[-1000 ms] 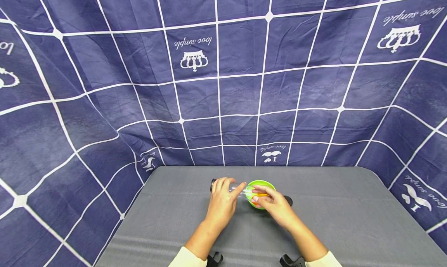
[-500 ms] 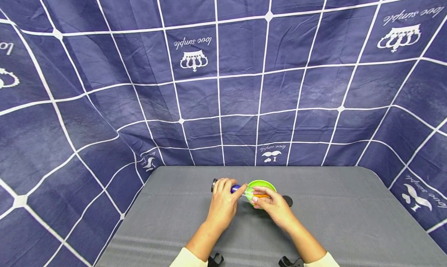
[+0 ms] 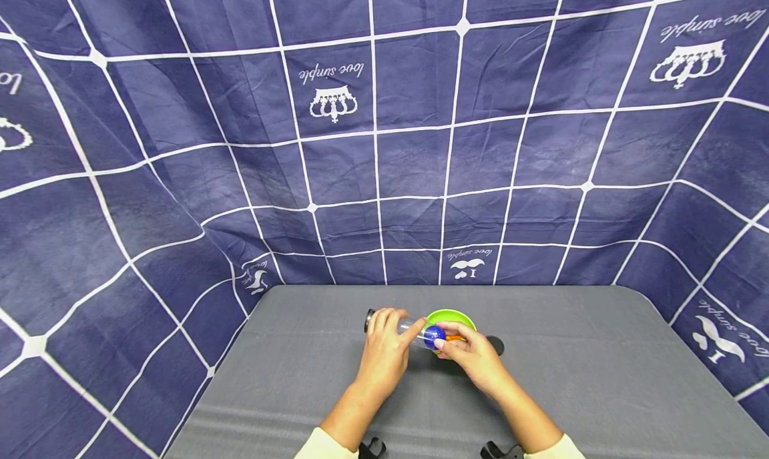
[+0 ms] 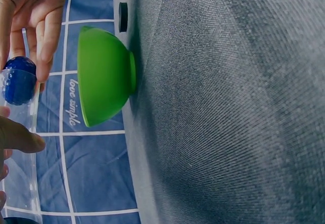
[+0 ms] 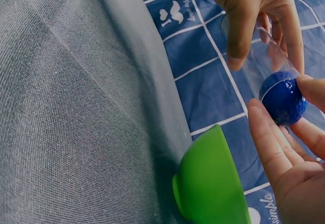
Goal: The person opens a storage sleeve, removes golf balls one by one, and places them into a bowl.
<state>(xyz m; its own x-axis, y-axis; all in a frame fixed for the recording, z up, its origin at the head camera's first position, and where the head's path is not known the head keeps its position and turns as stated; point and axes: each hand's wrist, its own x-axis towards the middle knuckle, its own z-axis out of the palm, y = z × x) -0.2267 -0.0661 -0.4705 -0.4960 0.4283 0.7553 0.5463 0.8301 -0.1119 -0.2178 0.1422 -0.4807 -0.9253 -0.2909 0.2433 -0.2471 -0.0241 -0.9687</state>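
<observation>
My left hand (image 3: 384, 345) grips a clear plastic tube (image 3: 411, 331) with a dark cap at its far left end. The tube lies tilted in the air, its open mouth toward the right hand. A shiny blue ball (image 5: 282, 98) sits at that mouth, part inside and part out. My right hand (image 3: 474, 355) holds the ball's outer side between thumb and fingers. Below the hands a green bowl (image 4: 104, 76) stands upright on the grey table. Something orange (image 3: 455, 338) shows past the right fingers, over the bowl; most of it is hidden.
A flat black disc (image 3: 495, 345), like a lid, lies on the grey table (image 3: 601, 379) to the right of the bowl. A blue cloth (image 3: 414, 165) with white lines hangs behind the table and along both sides.
A blue ball has come into sight in the tube and moved right along it to the mouth, against the right fingers. Both hands have stayed nearly in place.
</observation>
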